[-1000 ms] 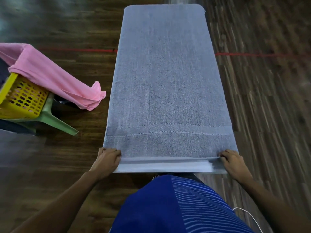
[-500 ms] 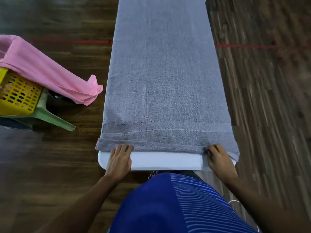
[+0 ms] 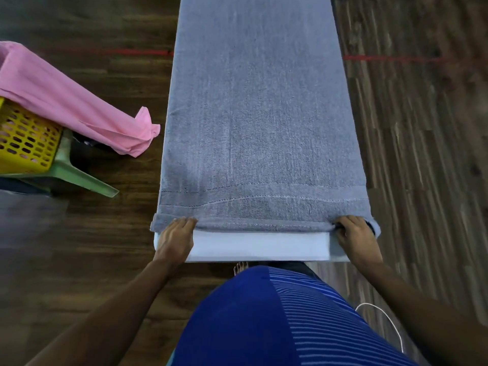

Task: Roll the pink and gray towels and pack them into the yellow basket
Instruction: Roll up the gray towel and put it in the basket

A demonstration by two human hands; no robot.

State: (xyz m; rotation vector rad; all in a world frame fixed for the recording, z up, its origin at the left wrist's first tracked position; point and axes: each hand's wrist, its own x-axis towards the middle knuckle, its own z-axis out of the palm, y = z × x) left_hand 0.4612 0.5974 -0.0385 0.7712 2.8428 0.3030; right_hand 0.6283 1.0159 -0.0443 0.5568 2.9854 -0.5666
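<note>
One gray towel (image 3: 258, 114), one pink towel (image 3: 66, 101). One basket (image 3: 26, 138), one stool (image 3: 79, 175). Left hand (image 3: 175, 239), right hand (image 3: 356, 239): two.

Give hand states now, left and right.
Left hand: open, fingers flat, pressing the rolled edge of the gray towel.
Right hand: closed, gripping the same rolled edge.

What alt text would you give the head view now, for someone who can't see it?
Two hands work the rolled near edge of a gray towel laid along a narrow white table: the left hand presses on the roll, the right hand grips its end. To the left, a pink towel drapes over a yellow basket.
</note>
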